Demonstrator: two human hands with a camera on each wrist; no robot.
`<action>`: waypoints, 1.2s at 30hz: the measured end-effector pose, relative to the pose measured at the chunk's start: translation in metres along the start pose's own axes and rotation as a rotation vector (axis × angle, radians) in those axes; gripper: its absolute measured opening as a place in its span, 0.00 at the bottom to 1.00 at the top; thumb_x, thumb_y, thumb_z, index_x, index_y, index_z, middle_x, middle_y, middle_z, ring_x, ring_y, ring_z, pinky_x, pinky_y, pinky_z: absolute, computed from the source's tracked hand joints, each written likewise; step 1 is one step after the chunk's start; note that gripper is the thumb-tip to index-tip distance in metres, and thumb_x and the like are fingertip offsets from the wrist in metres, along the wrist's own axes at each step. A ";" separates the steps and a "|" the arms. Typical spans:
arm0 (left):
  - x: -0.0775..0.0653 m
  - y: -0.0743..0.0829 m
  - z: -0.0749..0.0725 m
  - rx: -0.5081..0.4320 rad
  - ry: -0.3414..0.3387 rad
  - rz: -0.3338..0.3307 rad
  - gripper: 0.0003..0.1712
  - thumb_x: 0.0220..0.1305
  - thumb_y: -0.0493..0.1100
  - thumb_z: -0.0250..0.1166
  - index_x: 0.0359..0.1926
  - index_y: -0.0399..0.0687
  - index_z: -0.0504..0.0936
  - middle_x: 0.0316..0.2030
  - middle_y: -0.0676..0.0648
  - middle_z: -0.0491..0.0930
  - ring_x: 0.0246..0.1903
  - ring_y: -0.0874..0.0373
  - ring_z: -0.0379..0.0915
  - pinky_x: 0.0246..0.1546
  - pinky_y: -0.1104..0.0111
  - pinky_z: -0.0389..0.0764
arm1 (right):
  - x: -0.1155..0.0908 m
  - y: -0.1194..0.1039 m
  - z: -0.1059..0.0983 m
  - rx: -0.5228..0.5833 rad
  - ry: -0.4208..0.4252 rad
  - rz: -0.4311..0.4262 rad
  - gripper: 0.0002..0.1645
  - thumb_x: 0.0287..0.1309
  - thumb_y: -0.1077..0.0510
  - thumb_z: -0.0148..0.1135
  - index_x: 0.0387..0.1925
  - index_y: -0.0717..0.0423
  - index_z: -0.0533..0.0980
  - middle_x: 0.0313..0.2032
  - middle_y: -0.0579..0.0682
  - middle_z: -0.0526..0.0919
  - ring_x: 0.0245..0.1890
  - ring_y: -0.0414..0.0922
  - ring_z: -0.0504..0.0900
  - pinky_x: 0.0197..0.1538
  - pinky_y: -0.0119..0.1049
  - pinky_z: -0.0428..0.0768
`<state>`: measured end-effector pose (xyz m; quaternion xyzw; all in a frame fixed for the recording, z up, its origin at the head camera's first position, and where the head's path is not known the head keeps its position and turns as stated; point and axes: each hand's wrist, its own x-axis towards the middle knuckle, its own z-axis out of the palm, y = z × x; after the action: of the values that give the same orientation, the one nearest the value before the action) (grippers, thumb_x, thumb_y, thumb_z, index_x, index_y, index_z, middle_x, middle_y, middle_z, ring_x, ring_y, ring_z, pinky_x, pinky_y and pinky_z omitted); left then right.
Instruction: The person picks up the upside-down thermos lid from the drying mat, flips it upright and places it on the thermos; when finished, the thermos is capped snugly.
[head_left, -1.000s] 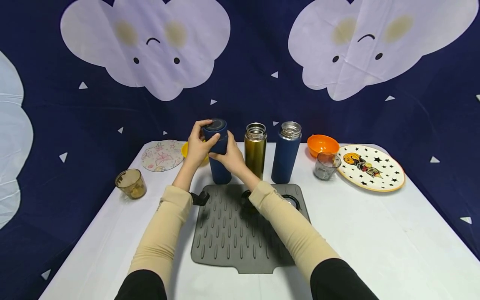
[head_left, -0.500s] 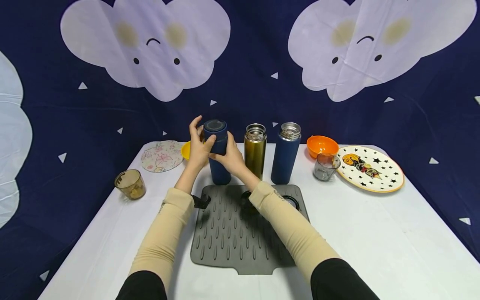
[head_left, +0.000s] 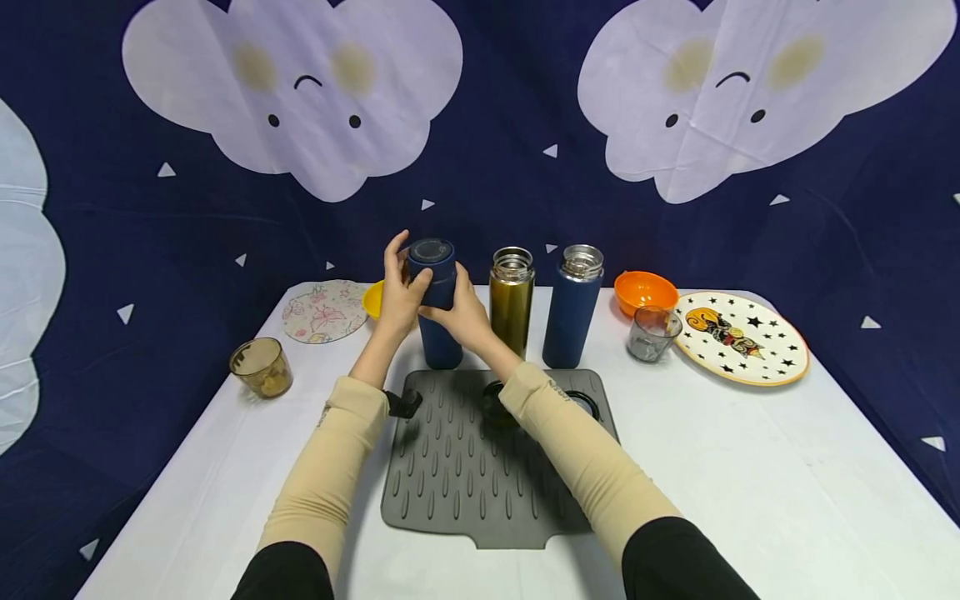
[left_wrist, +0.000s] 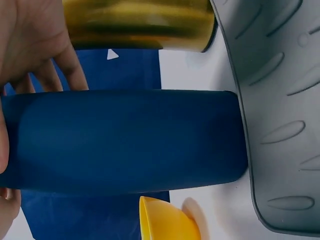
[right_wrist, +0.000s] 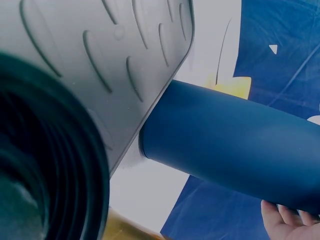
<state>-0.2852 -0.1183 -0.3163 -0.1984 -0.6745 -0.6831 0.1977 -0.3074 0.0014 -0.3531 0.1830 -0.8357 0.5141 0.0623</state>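
Observation:
A tall dark blue insulated bottle (head_left: pixel 440 343) with its lid (head_left: pixel 431 250) on stands at the far edge of the grey ridged mat (head_left: pixel 450 492). My left hand (head_left: pixel 399 296) grips the lid from the left, thumb in front and index finger raised. From the other side my right hand (head_left: pixel 467 319) holds the bottle's upper body, its thumb across the front. The blue bottle (left_wrist: pixel 125 142) lies across the left wrist view, with the right hand (left_wrist: pixel 32 42) at its top end. In the right wrist view, fingertips (right_wrist: pixel 272 217) rest against the bottle's side.
To the right stand an uncapped gold bottle (head_left: pixel 511 312) and another uncapped blue bottle (head_left: pixel 572 321). Loose lids (head_left: pixel 583 406) lie on the mat, partly behind the right arm. Bowls, glasses and plates flank both sides: yellow bowl (head_left: pixel 372 300), brown glass (head_left: pixel 262 368), orange bowl (head_left: pixel 645 292), star-patterned plate (head_left: pixel 750 350).
My left hand has changed its hold on the lid: its index finger has lifted off the top and the hand has shifted slightly right. My right hand and the bottle stay in place.

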 end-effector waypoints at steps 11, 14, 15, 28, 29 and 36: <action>0.003 -0.011 -0.002 0.049 0.009 -0.002 0.41 0.56 0.38 0.58 0.68 0.41 0.49 0.57 0.33 0.60 0.52 0.46 0.62 0.59 0.58 0.61 | 0.001 0.001 0.000 -0.015 0.000 0.009 0.56 0.52 0.51 0.67 0.71 0.54 0.41 0.66 0.58 0.58 0.59 0.52 0.68 0.59 0.46 0.68; 0.006 -0.022 -0.003 0.082 0.026 0.000 0.43 0.56 0.39 0.62 0.69 0.47 0.51 0.59 0.36 0.57 0.52 0.48 0.61 0.58 0.59 0.63 | 0.001 0.000 0.000 -0.018 0.002 0.016 0.56 0.51 0.50 0.67 0.71 0.55 0.41 0.66 0.59 0.57 0.60 0.52 0.67 0.60 0.46 0.67; 0.007 -0.025 -0.003 0.105 0.037 0.001 0.43 0.55 0.38 0.64 0.69 0.49 0.51 0.59 0.38 0.56 0.51 0.49 0.61 0.57 0.60 0.63 | 0.001 0.000 -0.001 -0.021 0.003 0.017 0.56 0.51 0.50 0.67 0.71 0.56 0.41 0.66 0.59 0.57 0.61 0.52 0.66 0.60 0.46 0.67; 0.007 -0.027 -0.002 0.121 0.049 0.013 0.44 0.55 0.40 0.64 0.69 0.50 0.52 0.60 0.39 0.56 0.52 0.48 0.62 0.58 0.62 0.65 | 0.001 0.000 -0.002 -0.008 0.021 0.000 0.55 0.49 0.51 0.69 0.69 0.57 0.45 0.63 0.59 0.62 0.58 0.52 0.70 0.58 0.44 0.69; 0.007 -0.027 -0.001 0.142 0.061 0.007 0.45 0.54 0.39 0.66 0.69 0.51 0.52 0.59 0.39 0.54 0.52 0.49 0.61 0.57 0.62 0.65 | 0.001 0.000 -0.002 -0.013 0.024 -0.001 0.55 0.49 0.51 0.69 0.69 0.58 0.45 0.63 0.59 0.62 0.58 0.52 0.70 0.58 0.44 0.69; 0.007 -0.030 -0.004 0.086 0.046 0.001 0.43 0.56 0.35 0.61 0.69 0.48 0.49 0.57 0.35 0.62 0.54 0.45 0.63 0.61 0.60 0.60 | 0.000 0.000 -0.002 0.024 0.009 -0.004 0.54 0.50 0.51 0.68 0.70 0.54 0.45 0.63 0.59 0.63 0.57 0.52 0.71 0.57 0.44 0.70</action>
<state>-0.3071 -0.1221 -0.3381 -0.1742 -0.6985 -0.6576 0.2221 -0.3076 0.0034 -0.3523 0.1831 -0.8287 0.5249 0.0651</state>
